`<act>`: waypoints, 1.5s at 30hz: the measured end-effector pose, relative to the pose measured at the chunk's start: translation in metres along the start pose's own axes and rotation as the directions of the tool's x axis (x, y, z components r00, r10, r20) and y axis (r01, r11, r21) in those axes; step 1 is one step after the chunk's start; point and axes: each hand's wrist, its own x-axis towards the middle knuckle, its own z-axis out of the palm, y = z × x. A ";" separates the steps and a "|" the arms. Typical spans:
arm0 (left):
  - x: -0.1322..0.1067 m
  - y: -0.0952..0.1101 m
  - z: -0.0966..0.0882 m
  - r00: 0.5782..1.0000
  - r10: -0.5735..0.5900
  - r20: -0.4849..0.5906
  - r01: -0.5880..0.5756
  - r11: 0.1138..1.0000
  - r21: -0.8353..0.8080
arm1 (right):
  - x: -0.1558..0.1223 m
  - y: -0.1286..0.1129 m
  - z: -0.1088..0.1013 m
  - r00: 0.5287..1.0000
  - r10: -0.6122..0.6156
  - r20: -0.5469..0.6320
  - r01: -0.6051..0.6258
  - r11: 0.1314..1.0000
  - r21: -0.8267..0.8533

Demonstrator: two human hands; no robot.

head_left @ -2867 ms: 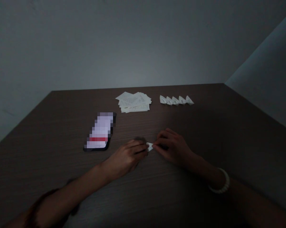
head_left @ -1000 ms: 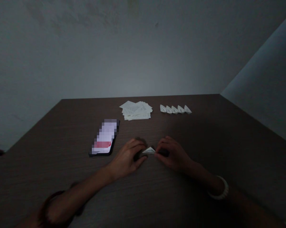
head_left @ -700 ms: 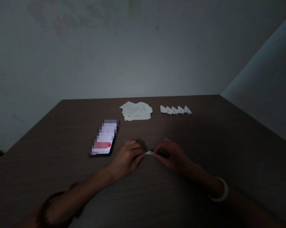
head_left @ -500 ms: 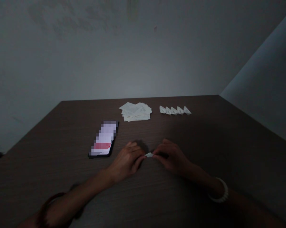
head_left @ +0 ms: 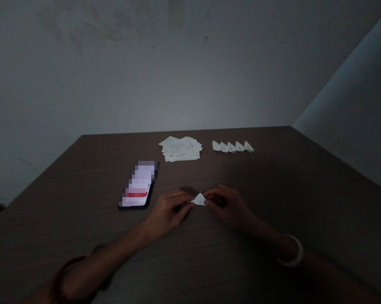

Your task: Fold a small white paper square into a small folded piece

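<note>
A small folded piece of white paper point(head_left: 199, 199), roughly triangular with its point upward, is held between my two hands low over the table. My left hand point(head_left: 167, 207) pinches its left corner between thumb and fingers. On the other side, my right hand point(head_left: 230, 205) grips the right edge with thumb and forefinger. The fingertips hide both ends of the paper. Farther back lies a loose stack of white paper sheets point(head_left: 181, 148). To its right, several folded paper pieces point(head_left: 231, 147) with pointed tips stand in a row.
A phone point(head_left: 140, 185) with a lit, blurred screen lies left of my left hand. The brown wooden table point(head_left: 92, 177) meets a grey wall point(head_left: 190, 84) at its back edge. Another wall surface point(head_left: 352, 109) rises at the right.
The folded paper shows more of its face now and looks taller. My left-hand fingers have straightened somewhat and shifted slightly. Stack, row and phone have stayed put.
</note>
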 end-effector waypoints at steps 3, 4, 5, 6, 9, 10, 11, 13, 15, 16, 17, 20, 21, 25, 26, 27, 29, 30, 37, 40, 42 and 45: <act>0.001 0.001 -0.001 1.000 -0.002 0.006 0.002 1.000 -0.009 | 0.000 0.000 -0.001 0.998 -0.051 0.022 0.052 0.999 -0.017; 0.001 0.002 -0.001 1.000 -0.004 0.006 0.004 1.000 -0.012 | 0.000 0.000 -0.001 0.998 -0.064 0.025 0.064 0.998 -0.024; 0.002 0.003 -0.002 1.000 -0.007 0.005 0.007 1.000 -0.015 | 0.000 0.000 -0.001 0.997 -0.069 0.022 0.069 0.997 -0.031; 0.002 0.004 -0.002 1.000 -0.012 0.005 0.012 1.000 -0.017 | 0.000 0.001 -0.001 0.997 -0.070 0.019 0.071 0.997 -0.036; 0.003 0.007 -0.003 1.000 -0.019 0.001 0.019 1.000 -0.018 | 0.000 0.001 0.001 0.997 -0.070 0.023 0.071 0.996 -0.050; 0.004 0.008 -0.003 1.000 -0.018 -0.002 0.018 1.000 -0.020 | 0.000 0.000 0.001 0.997 -0.073 0.026 0.074 0.996 -0.056; 0.004 0.009 -0.003 1.000 -0.020 -0.004 0.020 0.999 -0.025 | 0.000 -0.001 0.001 0.997 -0.078 0.024 0.079 0.995 -0.063; 0.005 0.010 -0.003 0.999 -0.034 -0.007 0.033 0.999 -0.042 | 0.001 -0.002 0.001 0.996 -0.091 0.022 0.093 0.993 -0.073; 0.006 0.011 -0.003 0.998 -0.059 -0.008 0.058 0.996 -0.061 | 0.001 -0.003 0.002 0.994 -0.105 0.033 0.107 0.991 -0.076; 0.006 0.011 -0.003 0.998 -0.070 -0.009 0.069 0.995 -0.068 | 0.002 -0.003 0.002 0.993 -0.111 0.040 0.114 0.990 -0.081; 0.006 0.011 -0.003 0.997 -0.076 -0.011 0.075 0.994 -0.074 | 0.002 -0.003 0.002 0.992 -0.116 0.047 0.120 0.989 -0.089; 0.007 0.011 -0.001 0.997 -0.077 -0.018 0.075 0.993 -0.087 | 0.002 -0.002 0.002 0.988 -0.139 0.074 0.147 0.982 -0.121; 0.007 0.011 -0.001 0.997 -0.074 -0.019 0.072 0.993 -0.090 | 0.002 -0.002 0.002 0.986 -0.144 0.088 0.155 0.980 -0.129; 0.006 0.012 0.000 0.998 -0.067 -0.016 0.065 0.992 -0.104 | 0.001 -0.002 0.001 0.986 -0.127 0.106 0.143 0.977 -0.158; 0.006 0.012 0.000 0.997 -0.074 -0.016 0.072 0.992 -0.107 | 0.001 -0.002 0.001 0.987 -0.124 0.105 0.141 0.977 -0.162; 0.006 0.012 0.000 0.996 -0.083 -0.012 0.081 0.991 -0.109 | 0.001 -0.003 0.001 0.986 -0.128 0.106 0.144 0.976 -0.164; 0.006 0.012 0.000 0.995 -0.096 -0.010 0.094 0.989 -0.116 | 0.001 -0.003 0.001 0.984 -0.140 0.114 0.158 0.973 -0.167; 0.006 0.011 0.000 0.995 -0.099 -0.010 0.097 0.988 -0.120 | 0.002 -0.003 0.000 0.982 -0.149 0.116 0.168 0.971 -0.170; 0.005 0.009 0.001 0.995 -0.093 -0.022 0.090 0.988 -0.129 | 0.003 -0.004 0.000 0.975 -0.183 0.129 0.207 0.957 -0.205; 0.005 0.008 0.003 0.997 -0.071 -0.037 0.066 0.989 -0.133 | 0.002 -0.003 0.000 0.971 -0.198 0.133 0.223 0.950 -0.217; 0.005 0.009 0.003 0.997 -0.062 -0.046 0.055 0.989 -0.139 | 0.002 -0.003 0.000 0.968 -0.208 0.138 0.236 0.942 -0.239; 0.006 0.010 0.003 0.997 -0.059 -0.043 0.052 0.986 -0.157 | 0.002 -0.004 0.000 0.961 -0.217 0.172 0.258 0.929 -0.265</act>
